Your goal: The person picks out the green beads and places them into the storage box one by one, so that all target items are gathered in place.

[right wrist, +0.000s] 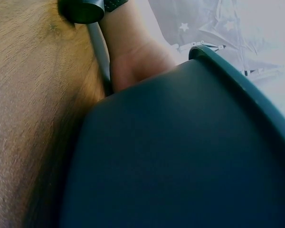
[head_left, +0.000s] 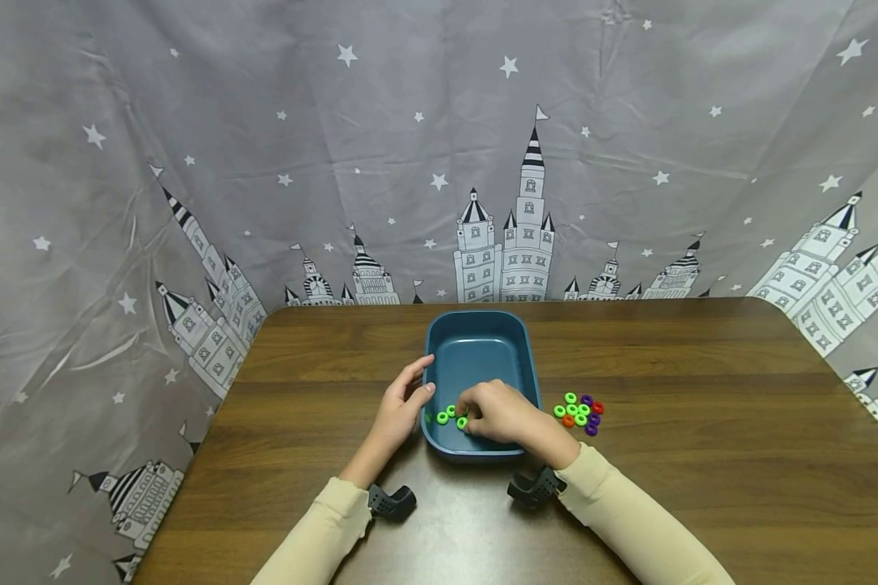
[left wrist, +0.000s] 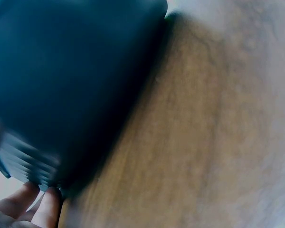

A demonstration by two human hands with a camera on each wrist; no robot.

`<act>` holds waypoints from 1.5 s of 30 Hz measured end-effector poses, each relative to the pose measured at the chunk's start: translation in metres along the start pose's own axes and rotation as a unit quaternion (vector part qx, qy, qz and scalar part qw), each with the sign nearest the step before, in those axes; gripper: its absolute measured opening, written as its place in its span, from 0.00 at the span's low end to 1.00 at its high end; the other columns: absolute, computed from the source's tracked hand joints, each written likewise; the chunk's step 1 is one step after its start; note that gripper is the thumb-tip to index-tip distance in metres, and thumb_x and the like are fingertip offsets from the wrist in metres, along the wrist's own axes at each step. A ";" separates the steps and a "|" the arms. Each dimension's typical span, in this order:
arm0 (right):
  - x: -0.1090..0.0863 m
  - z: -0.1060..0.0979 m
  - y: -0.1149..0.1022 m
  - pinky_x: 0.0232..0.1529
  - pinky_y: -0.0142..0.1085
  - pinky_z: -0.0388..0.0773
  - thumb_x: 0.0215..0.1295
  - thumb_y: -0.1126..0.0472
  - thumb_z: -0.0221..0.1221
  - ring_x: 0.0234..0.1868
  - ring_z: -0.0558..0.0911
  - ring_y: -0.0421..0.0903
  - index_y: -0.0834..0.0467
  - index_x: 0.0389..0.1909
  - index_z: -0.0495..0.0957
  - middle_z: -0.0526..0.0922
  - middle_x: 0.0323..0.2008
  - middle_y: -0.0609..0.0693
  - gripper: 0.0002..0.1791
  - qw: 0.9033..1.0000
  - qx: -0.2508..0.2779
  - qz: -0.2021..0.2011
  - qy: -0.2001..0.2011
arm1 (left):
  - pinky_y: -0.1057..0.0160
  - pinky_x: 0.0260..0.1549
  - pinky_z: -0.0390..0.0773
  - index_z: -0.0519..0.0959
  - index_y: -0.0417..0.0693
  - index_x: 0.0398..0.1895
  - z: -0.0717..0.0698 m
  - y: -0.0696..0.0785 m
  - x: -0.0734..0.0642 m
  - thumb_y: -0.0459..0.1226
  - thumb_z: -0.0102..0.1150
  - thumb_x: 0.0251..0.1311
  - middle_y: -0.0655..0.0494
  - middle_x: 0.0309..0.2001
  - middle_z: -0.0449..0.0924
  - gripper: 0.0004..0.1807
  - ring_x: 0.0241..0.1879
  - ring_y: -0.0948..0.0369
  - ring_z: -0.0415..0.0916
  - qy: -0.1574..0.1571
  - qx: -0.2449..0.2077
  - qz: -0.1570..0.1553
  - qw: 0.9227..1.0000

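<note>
A dark blue rectangular tub (head_left: 480,325) stands on the table. My left hand (head_left: 395,410) is at its left side, thumb and forefinger at the rim; in the left wrist view its fingers (left wrist: 46,209) touch the outer wall. My right hand (head_left: 503,413) reaches into the near end, its curled fingers pinching a small green ring (head_left: 462,423) close to the floor. Beside that lie more green rings (head_left: 442,418). The tub's wall (right wrist: 180,152) hides the right fingertips from the right wrist view.
Right of the tub, on the wooden table (head_left: 702,390), lies a loose cluster of green rings (head_left: 571,409), purple rings (head_left: 594,419), a red ring (head_left: 598,408) and an orange ring (head_left: 568,421). A grey castle-print curtain (head_left: 380,162) hangs behind.
</note>
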State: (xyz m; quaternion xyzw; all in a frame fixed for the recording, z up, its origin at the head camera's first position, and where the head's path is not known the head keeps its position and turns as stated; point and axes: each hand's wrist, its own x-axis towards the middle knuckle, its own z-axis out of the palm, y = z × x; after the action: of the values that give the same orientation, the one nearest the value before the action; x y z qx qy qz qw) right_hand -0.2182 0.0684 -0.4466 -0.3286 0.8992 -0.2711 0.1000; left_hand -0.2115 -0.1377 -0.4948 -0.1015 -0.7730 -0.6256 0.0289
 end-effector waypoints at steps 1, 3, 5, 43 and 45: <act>0.000 0.000 0.000 0.29 0.28 0.70 0.56 0.68 0.69 0.23 0.73 0.34 0.59 0.36 0.87 0.80 0.20 0.43 0.07 1.000 0.000 -0.001 0.000 | 0.40 0.69 0.67 0.70 0.43 0.72 0.000 0.000 0.000 0.31 0.53 0.72 0.43 0.73 0.69 0.26 0.72 0.42 0.67 0.000 0.000 0.002 1.000; 0.000 0.000 0.000 0.29 0.28 0.70 0.56 0.69 0.68 0.23 0.73 0.33 0.59 0.36 0.87 0.80 0.20 0.43 0.07 1.000 0.002 0.000 0.000 | 0.40 0.69 0.67 0.70 0.43 0.72 0.000 -0.001 0.001 0.31 0.53 0.72 0.42 0.73 0.69 0.26 0.71 0.42 0.67 0.000 -0.003 0.004 1.000; 0.000 0.000 0.000 0.29 0.28 0.70 0.55 0.69 0.68 0.23 0.72 0.33 0.59 0.36 0.87 0.80 0.20 0.42 0.07 1.000 0.002 0.000 -0.001 | 0.39 0.69 0.67 0.70 0.43 0.72 0.000 -0.002 0.001 0.32 0.53 0.72 0.41 0.73 0.69 0.25 0.71 0.41 0.68 0.000 -0.003 0.005 1.000; -0.001 -0.003 -0.004 0.27 0.28 0.70 0.59 0.63 0.69 0.23 0.74 0.33 0.58 0.38 0.88 0.85 0.23 0.44 0.07 1.000 0.017 -0.001 0.023 | 0.38 0.68 0.67 0.69 0.40 0.72 -0.001 0.000 0.002 0.32 0.53 0.72 0.41 0.73 0.69 0.26 0.71 0.40 0.67 -0.004 0.002 0.018 1.000; -0.001 -0.003 -0.005 0.26 0.27 0.70 0.60 0.62 0.68 0.23 0.74 0.32 0.59 0.39 0.88 0.85 0.24 0.44 0.07 0.999 0.019 -0.018 0.044 | 0.39 0.67 0.69 0.69 0.40 0.72 -0.001 0.000 0.002 0.31 0.52 0.72 0.40 0.73 0.69 0.26 0.71 0.40 0.67 -0.004 0.006 0.022 1.000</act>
State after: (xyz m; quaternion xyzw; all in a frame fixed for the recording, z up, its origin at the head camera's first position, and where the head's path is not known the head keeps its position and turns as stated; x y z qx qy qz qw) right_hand -0.2158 0.0675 -0.4412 -0.3309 0.8911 -0.3046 0.0616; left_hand -0.2132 -0.1383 -0.4949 -0.1208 -0.7742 -0.6200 0.0403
